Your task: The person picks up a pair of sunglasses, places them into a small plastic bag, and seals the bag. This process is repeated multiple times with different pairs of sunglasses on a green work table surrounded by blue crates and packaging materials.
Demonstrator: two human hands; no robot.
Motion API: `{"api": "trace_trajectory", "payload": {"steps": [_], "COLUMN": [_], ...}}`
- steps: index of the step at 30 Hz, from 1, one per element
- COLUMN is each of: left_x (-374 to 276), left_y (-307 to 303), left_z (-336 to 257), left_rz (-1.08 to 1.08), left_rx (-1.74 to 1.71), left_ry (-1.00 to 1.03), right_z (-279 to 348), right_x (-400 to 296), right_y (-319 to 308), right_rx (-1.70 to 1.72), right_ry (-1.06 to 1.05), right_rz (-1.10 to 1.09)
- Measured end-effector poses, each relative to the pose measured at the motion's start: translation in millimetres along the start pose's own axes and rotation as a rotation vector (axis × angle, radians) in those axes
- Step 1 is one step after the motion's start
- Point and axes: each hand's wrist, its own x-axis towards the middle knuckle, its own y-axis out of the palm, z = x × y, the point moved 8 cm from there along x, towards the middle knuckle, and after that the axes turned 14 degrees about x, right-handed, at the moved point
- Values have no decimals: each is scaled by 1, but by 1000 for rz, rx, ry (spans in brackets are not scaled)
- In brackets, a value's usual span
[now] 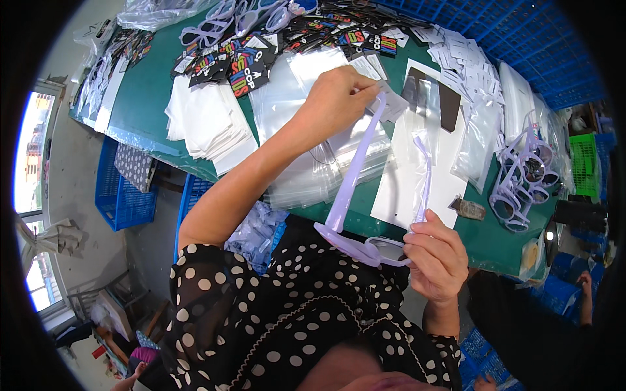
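Note:
My right hand (436, 256) grips one hinge corner of a pair of light purple sunglasses (354, 168), whose temples are unfolded and point away from me. A clear plastic sleeve (420, 190) covers the temple on that side. My left hand (342, 97) pinches a small whitish tag (389, 101) at the tip of the other, bare temple; whether the tag is fastened there I cannot tell. Beneath my left forearm lie stacked clear plastic bags (293, 171). A white sheet (391, 195) with a dark card (447, 100) lies under the sleeved temple.
White pouches or cloths (205, 117) and black printed tags (249, 73) cover the table's left and back. More purple sunglasses (523, 181) lie at the right, others (220, 22) at the back. Blue crates (528, 49) border the table. Another person's hand (584, 279) shows at far right.

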Motion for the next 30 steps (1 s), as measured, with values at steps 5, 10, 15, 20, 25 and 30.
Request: {"api": "trace_trajectory", "payload": {"steps": [5, 10, 15, 20, 25, 30], "left_x": [-10, -26, -46, -63, -72, -79], "left_y": [-1, -10, -10, -13, -2, 17], "left_z": [19, 7, -18, -38, -37, -22], "left_rz": [-23, 8, 45, 61, 133, 245], "left_rx": [-194, -440, -564, -630, -664, -1120], "left_ry": [-191, -247, -198, -214, -189, -417], "right_z": [2, 5, 10, 10, 11, 1], "right_x": [-1, 2, 6, 7, 8, 1], "right_y": [3, 7, 11, 12, 11, -4], "right_rx": [1, 5, 33, 23, 77, 295], "right_ry": [-11, -53, -73, -70, -56, 42], "right_rz": [-4, 3, 11, 21, 34, -96]}}
